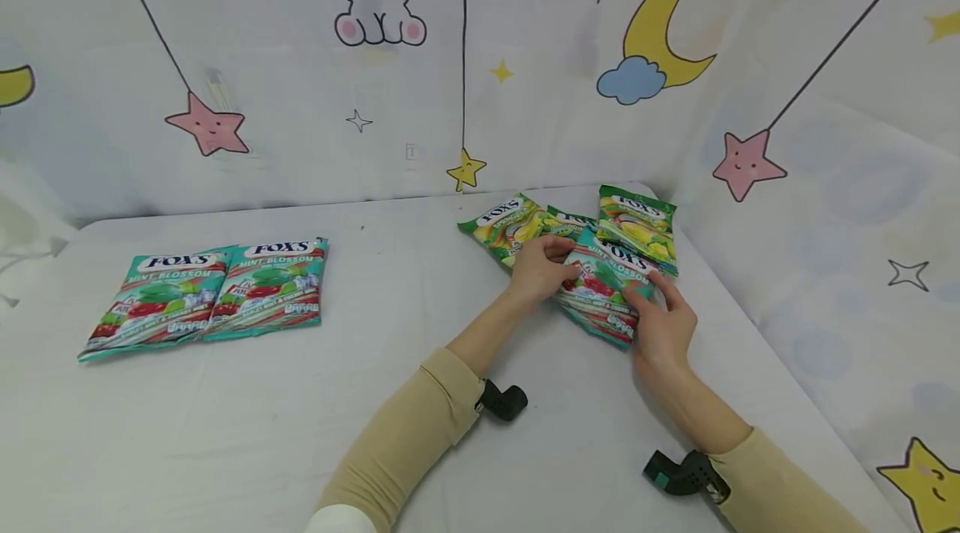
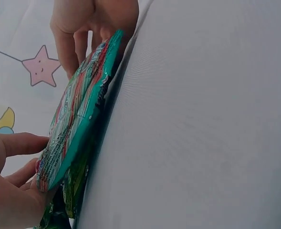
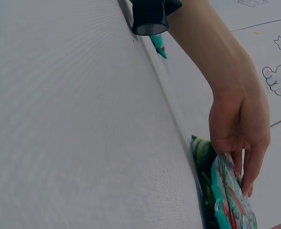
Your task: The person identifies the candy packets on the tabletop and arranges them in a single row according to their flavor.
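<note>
A teal Fox's Mint Blossom candy bag (image 1: 603, 291) is held between both hands, tilted over several green-and-yellow Fox's bags. My left hand (image 1: 542, 270) pinches its left edge, thumb on the printed front. At the right edge, my right hand (image 1: 666, 326) grips it the same way. In the left wrist view the candy bag (image 2: 80, 107) is seen edge-on, with the right hand (image 2: 99, 21) at its upper end. The right wrist view shows the left hand (image 3: 240, 126) on the candy bag (image 3: 231, 195); the right hand barely shows there.
One green-and-yellow bag (image 1: 501, 226) lies at the back left of the group, another (image 1: 637, 228) at the right, and one partly covered (image 1: 566, 223) between them. Two teal Mint Blossom bags (image 1: 157, 299) (image 1: 268, 289) overlap on the table's left side. A patterned cloth wall (image 1: 420, 99) stands behind.
</note>
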A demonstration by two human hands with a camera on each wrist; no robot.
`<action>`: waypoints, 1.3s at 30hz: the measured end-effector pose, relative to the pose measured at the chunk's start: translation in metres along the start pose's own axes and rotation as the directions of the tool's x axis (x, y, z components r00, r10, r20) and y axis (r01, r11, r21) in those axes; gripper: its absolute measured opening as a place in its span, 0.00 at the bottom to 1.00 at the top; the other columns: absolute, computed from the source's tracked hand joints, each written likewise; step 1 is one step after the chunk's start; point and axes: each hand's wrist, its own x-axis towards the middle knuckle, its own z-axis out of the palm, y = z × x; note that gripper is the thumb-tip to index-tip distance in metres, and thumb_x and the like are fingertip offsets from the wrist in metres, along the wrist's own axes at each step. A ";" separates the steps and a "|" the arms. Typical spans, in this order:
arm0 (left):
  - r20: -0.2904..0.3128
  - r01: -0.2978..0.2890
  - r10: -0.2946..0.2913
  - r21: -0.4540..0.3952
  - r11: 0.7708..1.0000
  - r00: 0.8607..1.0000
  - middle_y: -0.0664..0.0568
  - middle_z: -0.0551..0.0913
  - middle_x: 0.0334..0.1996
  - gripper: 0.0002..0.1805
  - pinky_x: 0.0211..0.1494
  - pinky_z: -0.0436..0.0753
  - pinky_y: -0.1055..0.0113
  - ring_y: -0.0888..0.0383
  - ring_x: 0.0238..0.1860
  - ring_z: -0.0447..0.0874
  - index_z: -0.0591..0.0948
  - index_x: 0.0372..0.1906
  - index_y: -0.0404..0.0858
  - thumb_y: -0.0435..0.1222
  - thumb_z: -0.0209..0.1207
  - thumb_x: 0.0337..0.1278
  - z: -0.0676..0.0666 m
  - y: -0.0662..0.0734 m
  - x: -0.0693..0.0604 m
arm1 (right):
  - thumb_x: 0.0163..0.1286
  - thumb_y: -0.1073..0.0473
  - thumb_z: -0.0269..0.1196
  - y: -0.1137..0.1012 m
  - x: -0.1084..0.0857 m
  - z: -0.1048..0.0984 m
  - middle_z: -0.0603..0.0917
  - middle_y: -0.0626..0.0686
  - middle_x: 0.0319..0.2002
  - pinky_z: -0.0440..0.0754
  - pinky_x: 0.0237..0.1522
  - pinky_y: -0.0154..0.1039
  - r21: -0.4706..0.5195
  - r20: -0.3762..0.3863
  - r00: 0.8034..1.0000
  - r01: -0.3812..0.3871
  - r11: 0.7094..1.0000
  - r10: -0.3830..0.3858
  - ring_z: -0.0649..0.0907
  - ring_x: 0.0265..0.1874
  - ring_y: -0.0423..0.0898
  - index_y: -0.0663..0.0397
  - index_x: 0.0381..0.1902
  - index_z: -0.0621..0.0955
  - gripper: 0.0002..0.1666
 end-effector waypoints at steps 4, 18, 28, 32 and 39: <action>-0.006 0.002 -0.002 -0.004 1.000 1.000 0.47 0.86 0.53 0.19 0.56 0.82 0.64 0.54 0.54 0.83 0.83 0.54 0.36 0.28 0.68 0.56 0.000 0.000 -0.001 | 0.72 0.59 0.63 0.000 -0.002 0.001 0.53 0.40 0.79 0.58 0.75 0.36 0.034 0.004 1.000 0.003 0.999 -0.003 0.49 0.78 0.38 0.43 0.74 0.69 0.34; -0.025 -0.013 0.013 0.008 1.000 1.000 0.47 0.86 0.52 0.19 0.54 0.82 0.66 0.54 0.51 0.84 0.84 0.53 0.36 0.28 0.69 0.54 -0.003 0.001 -0.004 | 0.71 0.57 0.64 -0.005 -0.009 0.002 0.56 0.41 0.78 0.72 0.64 0.31 0.065 0.020 1.000 0.005 0.998 -0.006 0.63 0.71 0.40 0.41 0.72 0.72 0.32; -0.043 0.000 -0.001 -0.024 1.000 0.999 0.48 0.85 0.52 0.19 0.50 0.83 0.67 0.56 0.49 0.84 0.85 0.53 0.37 0.28 0.69 0.54 -0.009 0.007 -0.011 | 0.70 0.58 0.65 -0.014 -0.009 0.003 0.60 0.41 0.76 0.76 0.58 0.29 0.042 0.026 0.998 0.058 0.997 -0.059 0.59 0.73 0.41 0.45 0.70 0.74 0.31; -0.050 -0.002 0.000 -0.042 0.999 0.999 0.48 0.85 0.52 0.18 0.51 0.83 0.65 0.57 0.49 0.84 0.85 0.53 0.37 0.29 0.68 0.57 -0.012 0.009 -0.013 | 0.71 0.56 0.64 -0.017 -0.010 0.006 0.59 0.41 0.76 0.69 0.70 0.40 -0.010 0.042 0.996 0.076 0.997 -0.076 0.53 0.76 0.41 0.43 0.71 0.73 0.31; -0.068 -0.001 -0.003 -0.063 0.998 0.998 0.47 0.85 0.52 0.18 0.53 0.83 0.65 0.56 0.49 0.85 0.84 0.54 0.37 0.29 0.68 0.57 -0.017 0.009 -0.014 | 0.71 0.53 0.65 -0.020 -0.011 0.010 0.57 0.44 0.76 0.77 0.56 0.30 -0.047 0.056 0.996 0.074 0.996 -0.071 0.61 0.70 0.44 0.39 0.70 0.74 0.30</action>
